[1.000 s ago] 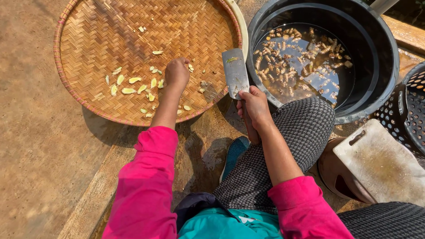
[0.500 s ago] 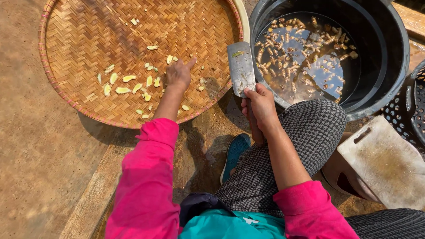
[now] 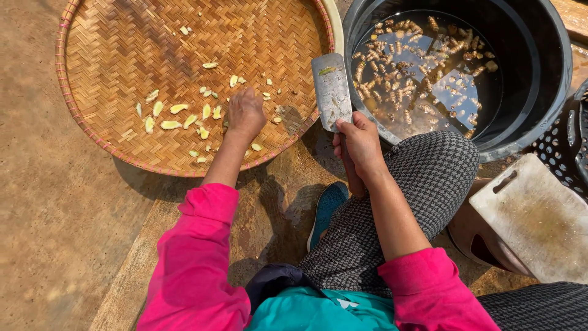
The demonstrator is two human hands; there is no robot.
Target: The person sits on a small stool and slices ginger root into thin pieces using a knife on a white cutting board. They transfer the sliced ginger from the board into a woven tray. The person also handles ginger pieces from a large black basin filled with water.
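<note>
The pale slices (image 3: 177, 110) lie scattered on the big round woven tray (image 3: 122, 37), mostly at its 6 o'clock side. The left hand (image 3: 245, 113) rests on the tray right among them, fingers curled down and touching the weave. I cannot tell if it pinches a slice.

The right hand (image 3: 361, 144) is clamped around the handle of a cleaver (image 3: 332, 91). The flat blade points up toward 12 o'clock and hangs over the gap between the tray and the tub. A little green bit sticks to the blade. The two hands are apart, with the cleaver hand at 3 o'clock from the tray hand.

At 2 o'clock sits a big black tub (image 3: 545, 79) full of water. Many small brown root pieces (image 3: 416, 67) float in it, not cut yet. So only a small share looks sliced, and a lot seems left to cut.

At 4 o'clock a worn white cutting board (image 3: 539, 220) leans near the knee. A black basket (image 3: 569, 153) peeks in beside it. Everything sits on the brown ground (image 3: 49, 214).
</note>
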